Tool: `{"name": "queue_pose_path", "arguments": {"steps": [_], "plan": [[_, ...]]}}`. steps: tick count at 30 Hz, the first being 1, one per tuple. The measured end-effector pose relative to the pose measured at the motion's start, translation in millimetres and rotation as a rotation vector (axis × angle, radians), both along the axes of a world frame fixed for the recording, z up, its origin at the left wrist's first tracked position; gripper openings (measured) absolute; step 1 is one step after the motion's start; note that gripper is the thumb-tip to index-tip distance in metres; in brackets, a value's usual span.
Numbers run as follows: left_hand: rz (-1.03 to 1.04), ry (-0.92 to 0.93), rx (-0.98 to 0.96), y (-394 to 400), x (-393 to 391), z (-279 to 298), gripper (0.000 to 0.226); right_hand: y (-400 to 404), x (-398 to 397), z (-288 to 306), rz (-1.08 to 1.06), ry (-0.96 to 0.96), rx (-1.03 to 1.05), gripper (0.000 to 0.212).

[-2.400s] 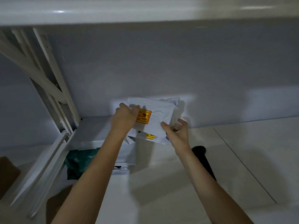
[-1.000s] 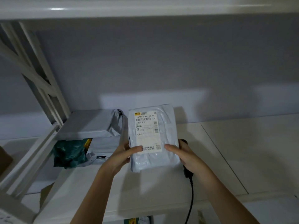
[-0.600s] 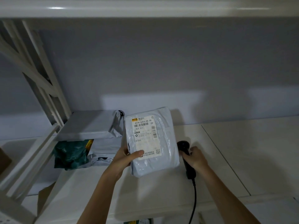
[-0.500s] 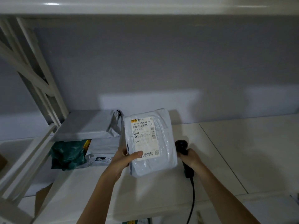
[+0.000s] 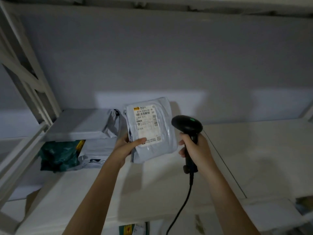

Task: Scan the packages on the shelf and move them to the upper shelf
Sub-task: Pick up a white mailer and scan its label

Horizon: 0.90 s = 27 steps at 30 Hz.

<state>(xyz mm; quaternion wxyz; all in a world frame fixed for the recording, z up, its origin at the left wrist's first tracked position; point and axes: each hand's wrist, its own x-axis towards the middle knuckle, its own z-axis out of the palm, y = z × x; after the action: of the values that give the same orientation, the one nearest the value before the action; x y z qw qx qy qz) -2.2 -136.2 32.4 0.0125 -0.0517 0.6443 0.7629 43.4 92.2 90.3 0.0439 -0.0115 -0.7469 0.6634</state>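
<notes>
The long white shelf board [image 5: 254, 158] spans the lower half of the view, with the edge of the upper shelf [image 5: 169, 2] running across the very top, well above the hands. At the left end of the board sits a stack of waiting parcels: a flat grey plastic mailer bag [image 5: 79, 122] on top, a crumpled dark green plastic bag [image 5: 57, 156] below it and another pale mailer [image 5: 96, 146] beside that. In the middle, lifted clear of the board, is the grey poly mailer package with a white printed shipping label [image 5: 152, 131], label facing the camera and tilted a little to the right. The left hand [image 5: 125, 146] grips its lower left corner, thumb laid across the label's bottom edge and fingers behind. Just beside the package's right edge, the right hand [image 5: 194, 148] is wrapped round the handle of a black corded handheld barcode scanner [image 5: 188, 126], whose head, showing a small green light, rises level with the label but points up and away rather than at it. The likely failure is a missed read: the glossy film may glare in this dim light, the thumb lies close to the lower code, and a one-corner grip could let the soft package sag or slip during the lift upward.
</notes>
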Motion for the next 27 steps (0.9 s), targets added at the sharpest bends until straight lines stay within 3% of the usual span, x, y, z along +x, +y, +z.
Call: {"name": "queue_pose_path", "arguments": {"steps": [5, 14, 20, 27], "plan": [[0.000, 0.023, -0.034, 11.5, -3.7, 2.8, 0.046, -17.5, 17.8, 24.3, 0.042, 0.074, 0.021, 0.020], [0.002, -0.001, -0.072, 26.8, -1.7, 6.1, 0.060, -44.0, 22.9, 30.0, 0.035, 0.092, 0.081, 0.023], [0.025, -0.003, -0.077, 29.1, -0.7, 7.3, 0.056, -42.2, 26.0, 32.7, 0.050, 0.100, 0.068, 0.027], [0.036, -0.021, -0.051, 22.3, 0.5, 5.2, 0.064, -30.0, 17.8, 22.7, 0.021, 0.079, 0.051, 0.016]]}}
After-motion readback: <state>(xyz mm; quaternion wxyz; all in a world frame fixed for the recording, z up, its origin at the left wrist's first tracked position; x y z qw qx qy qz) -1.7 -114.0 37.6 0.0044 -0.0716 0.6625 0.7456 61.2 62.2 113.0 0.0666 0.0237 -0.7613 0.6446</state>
